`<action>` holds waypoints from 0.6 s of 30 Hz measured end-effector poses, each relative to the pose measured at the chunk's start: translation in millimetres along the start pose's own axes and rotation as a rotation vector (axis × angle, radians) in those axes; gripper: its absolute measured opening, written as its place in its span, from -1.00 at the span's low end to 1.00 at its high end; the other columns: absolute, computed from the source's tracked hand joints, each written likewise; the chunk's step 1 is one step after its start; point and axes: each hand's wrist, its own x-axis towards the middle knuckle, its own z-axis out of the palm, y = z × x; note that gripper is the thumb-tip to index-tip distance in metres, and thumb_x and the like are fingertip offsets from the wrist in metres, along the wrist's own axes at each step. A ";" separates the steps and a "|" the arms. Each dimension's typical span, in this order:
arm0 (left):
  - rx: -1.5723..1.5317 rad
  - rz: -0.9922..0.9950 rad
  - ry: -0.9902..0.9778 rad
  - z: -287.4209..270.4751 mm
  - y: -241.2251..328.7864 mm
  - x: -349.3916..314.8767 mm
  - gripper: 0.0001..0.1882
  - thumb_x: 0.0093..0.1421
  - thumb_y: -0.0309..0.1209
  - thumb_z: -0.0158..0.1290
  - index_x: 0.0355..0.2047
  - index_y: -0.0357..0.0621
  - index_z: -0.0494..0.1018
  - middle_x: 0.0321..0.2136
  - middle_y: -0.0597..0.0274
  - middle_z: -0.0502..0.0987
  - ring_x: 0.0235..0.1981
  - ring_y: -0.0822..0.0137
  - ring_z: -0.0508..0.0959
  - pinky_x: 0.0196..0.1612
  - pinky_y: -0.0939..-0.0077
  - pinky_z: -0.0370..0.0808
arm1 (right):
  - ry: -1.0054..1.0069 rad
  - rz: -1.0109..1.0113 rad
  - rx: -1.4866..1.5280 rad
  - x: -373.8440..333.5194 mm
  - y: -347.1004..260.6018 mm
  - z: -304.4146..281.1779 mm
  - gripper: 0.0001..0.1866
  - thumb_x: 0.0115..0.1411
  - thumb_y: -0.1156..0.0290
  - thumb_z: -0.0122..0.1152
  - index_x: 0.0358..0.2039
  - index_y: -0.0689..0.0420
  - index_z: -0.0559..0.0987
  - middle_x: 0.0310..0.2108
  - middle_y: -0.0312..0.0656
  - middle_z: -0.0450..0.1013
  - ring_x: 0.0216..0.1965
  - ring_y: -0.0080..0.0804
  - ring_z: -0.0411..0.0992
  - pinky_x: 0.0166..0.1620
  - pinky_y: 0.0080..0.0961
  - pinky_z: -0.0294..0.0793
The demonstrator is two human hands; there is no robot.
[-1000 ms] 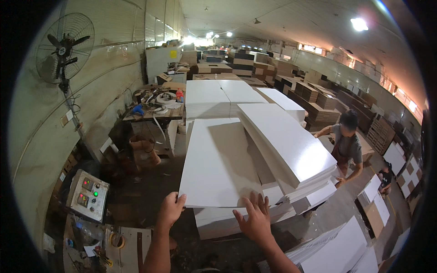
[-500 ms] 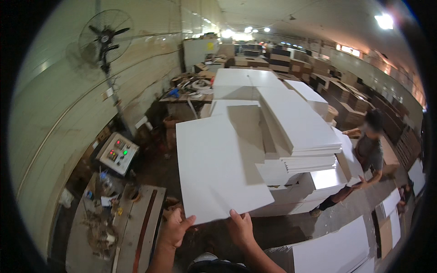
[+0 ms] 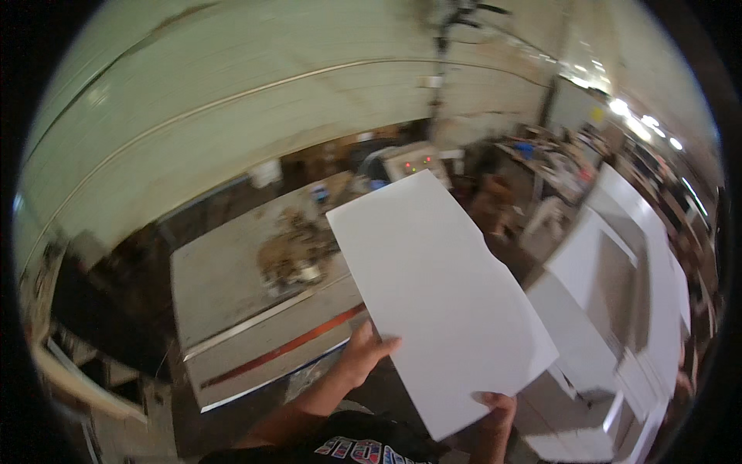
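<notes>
left hand (image 3: 362,357): gripping the near left edge of the white sheet (image 3: 437,290), thumb on top
right hand (image 3: 495,408): pinching the sheet's near corner, fingers curled under
sheet: held up, tilted, over the metal table (image 3: 239,290)
right side: stacks of white sheets (image 3: 618,286), pretty blurry

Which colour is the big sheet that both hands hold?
The sheet is plain white, seen best in the head view.
</notes>
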 end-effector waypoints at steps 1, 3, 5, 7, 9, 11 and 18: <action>0.126 -0.080 0.216 -36.7 10.8 -5.7 -0.24 0.42 -0.29 0.44 0.49 -0.31 0.37 0.26 0.06 0.61 0.29 0.17 0.60 0.40 0.09 0.54 | 0.041 0.037 -0.034 2.4 7.0 7.3 -0.09 -0.04 0.32 0.47 0.35 0.45 0.50 0.14 0.12 0.61 0.13 0.10 0.65 0.19 0.11 0.69; 0.178 0.039 0.484 -109.3 26.9 -19.0 -0.28 0.45 -0.33 0.39 0.50 -0.30 0.38 0.25 -0.01 0.63 0.30 0.08 0.63 0.41 0.02 0.59 | 0.075 -0.037 -0.059 8.9 32.4 27.7 -0.21 0.20 0.23 0.45 0.36 0.43 0.49 0.02 0.05 0.64 0.01 -0.05 0.68 0.10 0.00 0.69; 0.116 0.138 0.621 -188.8 40.8 -55.0 -0.42 0.54 -0.25 0.29 0.43 -0.29 0.45 0.21 0.00 0.65 0.27 0.11 0.66 0.27 0.13 0.65 | 0.075 0.020 -0.159 23.8 57.8 43.9 -0.35 0.35 0.25 0.40 0.32 0.39 0.50 -0.06 -0.01 0.63 -0.06 -0.12 0.67 0.00 -0.03 0.68; -0.086 0.101 0.824 -261.1 45.6 -92.9 -0.51 0.63 -0.17 0.18 0.36 -0.27 0.53 0.17 0.01 0.67 0.24 0.15 0.68 0.14 0.24 0.72 | 0.076 0.117 -0.162 45.5 86.5 59.3 -0.66 0.55 0.33 0.28 0.18 0.30 0.57 -0.22 -0.15 0.60 -0.24 -0.22 0.64 -0.19 -0.07 0.64; -0.246 0.052 0.996 -315.8 29.6 -127.5 -0.44 0.63 -0.08 0.15 0.40 -0.26 0.51 0.16 0.02 0.68 0.18 0.12 0.71 0.14 0.24 0.71 | 0.174 0.172 -0.287 70.3 135.9 76.1 -0.72 0.54 0.35 0.30 0.11 0.27 0.61 -0.28 -0.18 0.59 -0.32 -0.22 0.62 -0.25 -0.07 0.63; -0.351 0.109 1.012 -350.6 -5.6 -166.1 -0.45 0.62 -0.11 0.16 0.39 -0.27 0.51 0.19 0.00 0.67 0.14 0.06 0.73 0.13 0.14 0.73 | 0.275 0.266 -0.261 92.6 188.7 88.4 -0.80 0.54 0.39 0.33 -0.01 0.27 0.67 -0.34 -0.19 0.62 -0.41 -0.21 0.63 -0.32 -0.12 0.63; -0.415 -0.194 1.102 -454.0 -86.5 -252.2 -0.44 0.58 -0.09 0.24 0.36 -0.25 0.49 0.20 -0.08 0.66 0.14 -0.04 0.75 0.03 -0.14 0.79 | -0.110 0.324 -0.402 112.5 344.4 173.9 -0.62 0.49 0.27 0.53 0.05 0.37 0.80 -0.11 -0.06 0.78 -0.19 -0.26 0.73 -0.12 -0.26 0.71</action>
